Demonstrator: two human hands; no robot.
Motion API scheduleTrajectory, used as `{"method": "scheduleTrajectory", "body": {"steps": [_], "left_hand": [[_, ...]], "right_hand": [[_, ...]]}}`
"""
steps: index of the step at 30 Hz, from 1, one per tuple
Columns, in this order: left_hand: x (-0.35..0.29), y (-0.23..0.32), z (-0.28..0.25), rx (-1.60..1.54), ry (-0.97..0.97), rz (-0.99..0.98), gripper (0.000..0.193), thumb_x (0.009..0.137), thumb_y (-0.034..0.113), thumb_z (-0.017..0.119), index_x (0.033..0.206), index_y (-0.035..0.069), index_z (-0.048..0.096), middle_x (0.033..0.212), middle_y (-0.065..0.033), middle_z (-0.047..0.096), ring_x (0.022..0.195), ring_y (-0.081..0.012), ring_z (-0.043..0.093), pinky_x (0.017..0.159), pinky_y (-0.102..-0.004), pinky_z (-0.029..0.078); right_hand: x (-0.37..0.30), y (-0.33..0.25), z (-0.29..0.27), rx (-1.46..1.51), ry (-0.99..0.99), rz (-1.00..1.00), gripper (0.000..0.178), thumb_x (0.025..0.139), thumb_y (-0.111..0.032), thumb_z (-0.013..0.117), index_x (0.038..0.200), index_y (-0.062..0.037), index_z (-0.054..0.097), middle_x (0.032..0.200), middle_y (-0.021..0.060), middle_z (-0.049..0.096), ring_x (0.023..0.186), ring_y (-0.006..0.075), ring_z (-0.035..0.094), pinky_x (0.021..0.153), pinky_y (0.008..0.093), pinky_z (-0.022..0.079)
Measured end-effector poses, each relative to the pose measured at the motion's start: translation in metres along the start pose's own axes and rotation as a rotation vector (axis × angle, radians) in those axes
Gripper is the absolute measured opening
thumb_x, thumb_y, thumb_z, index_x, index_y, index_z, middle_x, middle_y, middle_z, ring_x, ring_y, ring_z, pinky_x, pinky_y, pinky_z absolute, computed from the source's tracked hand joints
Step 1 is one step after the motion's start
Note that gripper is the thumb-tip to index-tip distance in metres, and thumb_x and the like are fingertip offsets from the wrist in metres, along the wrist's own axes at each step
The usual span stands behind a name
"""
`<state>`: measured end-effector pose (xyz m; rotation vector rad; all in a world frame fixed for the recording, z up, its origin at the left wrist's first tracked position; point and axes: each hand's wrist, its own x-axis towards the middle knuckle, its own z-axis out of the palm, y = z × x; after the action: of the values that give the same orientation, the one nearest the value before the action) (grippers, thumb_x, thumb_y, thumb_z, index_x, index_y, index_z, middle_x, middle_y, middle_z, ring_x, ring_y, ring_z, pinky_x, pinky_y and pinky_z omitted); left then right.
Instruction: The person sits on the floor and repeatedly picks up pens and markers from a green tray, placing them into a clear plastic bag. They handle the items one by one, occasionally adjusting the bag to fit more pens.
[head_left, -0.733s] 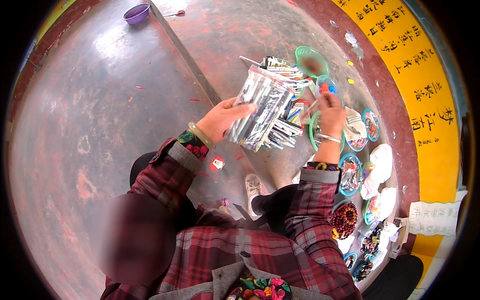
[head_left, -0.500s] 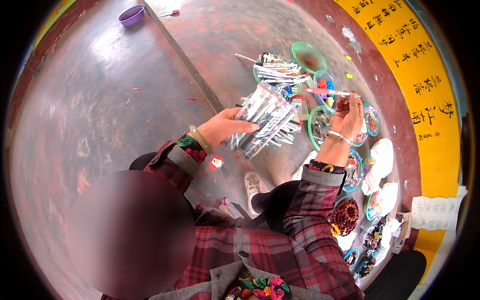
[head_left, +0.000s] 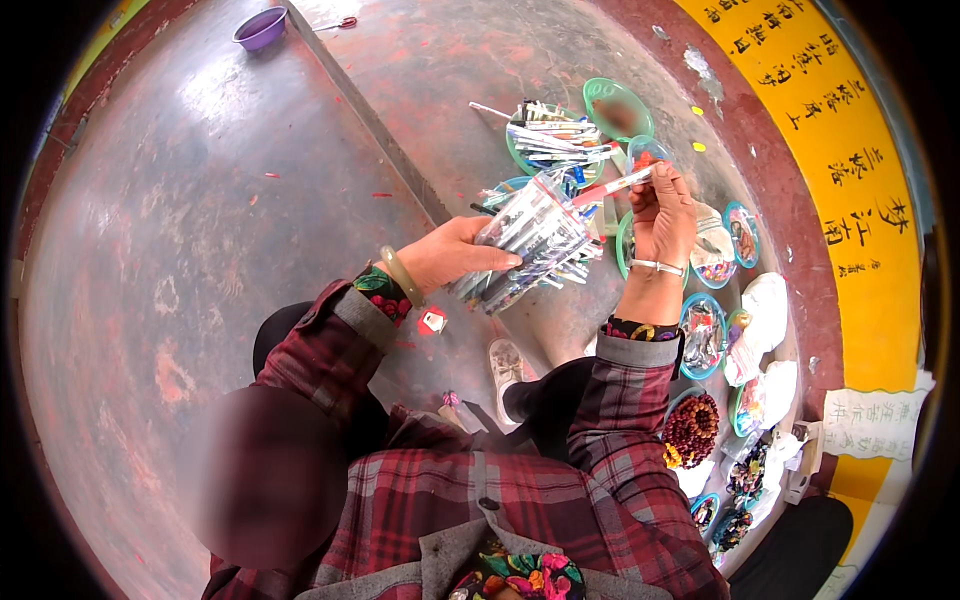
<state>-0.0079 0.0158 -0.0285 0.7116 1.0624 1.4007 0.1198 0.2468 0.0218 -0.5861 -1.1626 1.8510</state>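
Observation:
My left hand (head_left: 455, 252) is closed on the side of a clear plastic bag (head_left: 530, 235) packed with pens, its thumb lying across the front. Between the fingertips of my right hand (head_left: 662, 215) is a white and pinkish-red pen (head_left: 615, 185). The pen slants down to the left, its reddish end by the bag's upper right edge; whether it touches the bag I cannot tell. Behind the bag, a green basket heaped with pens (head_left: 558, 140) rests on the floor. More loose pens (head_left: 570, 268) show beside and beneath the bag, their container mostly hidden.
An emptier green basket (head_left: 640, 97) stands beyond. Down my right side run several baskets, among them a blue one (head_left: 704, 335) and one with dark red beads (head_left: 690, 432). White bags (head_left: 765, 312) lie by the wall. A purple basin (head_left: 262, 30) and scissors (head_left: 345, 23) sit far left.
My right hand has moved left with the pen, which now tilts down toward the bag's upper edge. My left hand and the bag have hardly moved.

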Motion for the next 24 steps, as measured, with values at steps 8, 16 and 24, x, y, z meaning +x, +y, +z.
{"method": "scheduleTrajectory", "body": {"steps": [8,16,24], "left_hand": [[-0.0006,-0.0002,0.0007,0.048,-0.001,0.006,0.038,0.081,0.009,0.064,0.115,-0.002,0.052,0.102,-0.0028,0.061,0.090,-0.0078,0.055,0.082,-0.0247,0.045],[0.0006,-0.0023,0.0012,0.046,-0.005,-0.003,0.039,0.081,0.010,0.065,0.115,-0.002,0.053,0.102,-0.0025,0.060,0.089,-0.0080,0.054,0.081,-0.0250,0.045],[0.0008,-0.0020,0.0005,0.042,-0.003,-0.018,0.038,0.081,0.011,0.065,0.114,-0.002,0.053,0.100,-0.0020,0.061,0.088,-0.0079,0.054,0.081,-0.0250,0.045]], "right_hand": [[-0.0001,0.0022,0.0002,0.012,-0.009,0.021,0.014,0.085,-0.012,0.061,0.091,-0.0003,0.060,0.073,0.0055,0.060,0.062,0.0135,0.057,0.055,0.0236,0.049],[-0.0006,0.0071,0.0011,0.040,-0.052,0.035,0.012,0.083,-0.010,0.064,0.090,-0.0013,0.060,0.073,0.0042,0.061,0.060,0.0138,0.058,0.054,0.0237,0.048],[-0.0011,0.0074,0.0023,0.038,-0.049,0.002,0.009,0.083,-0.008,0.063,0.089,-0.0016,0.060,0.075,0.0043,0.062,0.060,0.0129,0.058,0.055,0.0229,0.048]]}}
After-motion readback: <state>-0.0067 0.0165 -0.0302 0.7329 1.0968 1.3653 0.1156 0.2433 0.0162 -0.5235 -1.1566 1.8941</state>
